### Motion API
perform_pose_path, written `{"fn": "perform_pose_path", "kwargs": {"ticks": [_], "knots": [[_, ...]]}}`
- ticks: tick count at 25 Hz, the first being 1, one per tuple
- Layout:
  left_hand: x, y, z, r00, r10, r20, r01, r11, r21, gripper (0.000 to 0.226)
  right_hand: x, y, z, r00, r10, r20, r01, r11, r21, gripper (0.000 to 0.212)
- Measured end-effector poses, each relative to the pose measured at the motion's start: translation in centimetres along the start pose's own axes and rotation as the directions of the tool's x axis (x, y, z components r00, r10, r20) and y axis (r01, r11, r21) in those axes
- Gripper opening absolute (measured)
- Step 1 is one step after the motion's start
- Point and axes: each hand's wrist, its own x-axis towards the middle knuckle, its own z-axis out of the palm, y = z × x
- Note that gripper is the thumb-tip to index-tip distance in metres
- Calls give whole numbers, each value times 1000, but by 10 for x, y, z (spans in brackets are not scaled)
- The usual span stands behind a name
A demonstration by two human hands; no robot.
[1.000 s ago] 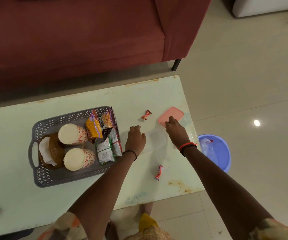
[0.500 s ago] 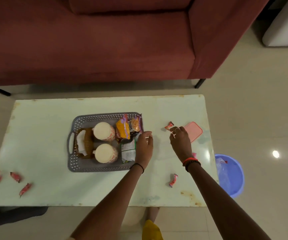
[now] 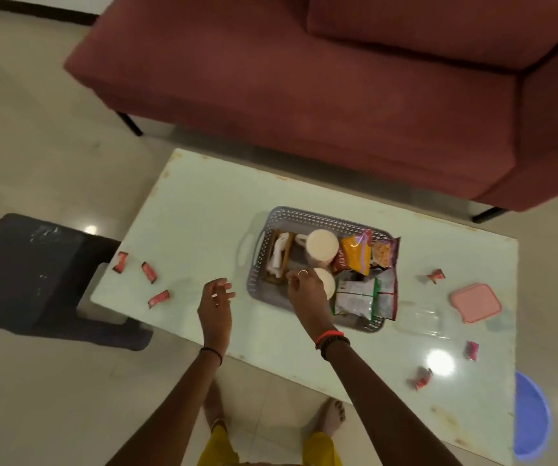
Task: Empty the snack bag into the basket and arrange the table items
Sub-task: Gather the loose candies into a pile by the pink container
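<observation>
Head view: my left hand [image 3: 215,299] hovers, fingers loosely spread, just left of the grey basket [image 3: 317,219]. My right hand [image 3: 304,292] curls over its near rim, grip unclear. Snack packets [image 3: 354,294] fill its right side.

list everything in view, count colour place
table: 1, pale green, centre
basket: 1, grey, mid-table
cups: 2, cream, in basket
packets: about 4, mixed colours, basket's right side
holder: 1, brown, basket's left side
candies: 6, red, three at each table end
lid: 1, pink, table's right end
box: 1, clear, beside lid
sofa: 1, maroon, behind table
stool: 1, dark, table's left
tub: 1, blue, floor, right
hands: 2, left open above table, right over basket
</observation>
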Motion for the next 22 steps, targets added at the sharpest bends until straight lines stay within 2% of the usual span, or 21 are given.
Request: {"fn": "perform_pose_path", "kwargs": {"ticks": [4,9,12,15,19,22], "knots": [[51,-39,-90,995,-79,-60,82,995,52,25,-4,-56,79,988,-87,124,96,993,-69,10],[120,-84,-179,989,-148,-25,150,974,168,25,-1,-106,195,955,-163,249,221,948,-229,14],[158,-94,-210,995,-97,-36,103,956,273,26,4,-120,248,904,-228,362,353,875,-330,30],[196,-101,-231,1000,13,-23,-3,921,388,25,12,-129,287,842,-254,476,468,783,-410,39],[236,-100,-242,994,105,-8,-86,850,519,26,17,-141,310,802,-309,512,570,651,-501,46],[258,-97,-235,986,157,55,-157,778,609,28,21,-144,319,787,-344,512,596,638,-488,36]]}}
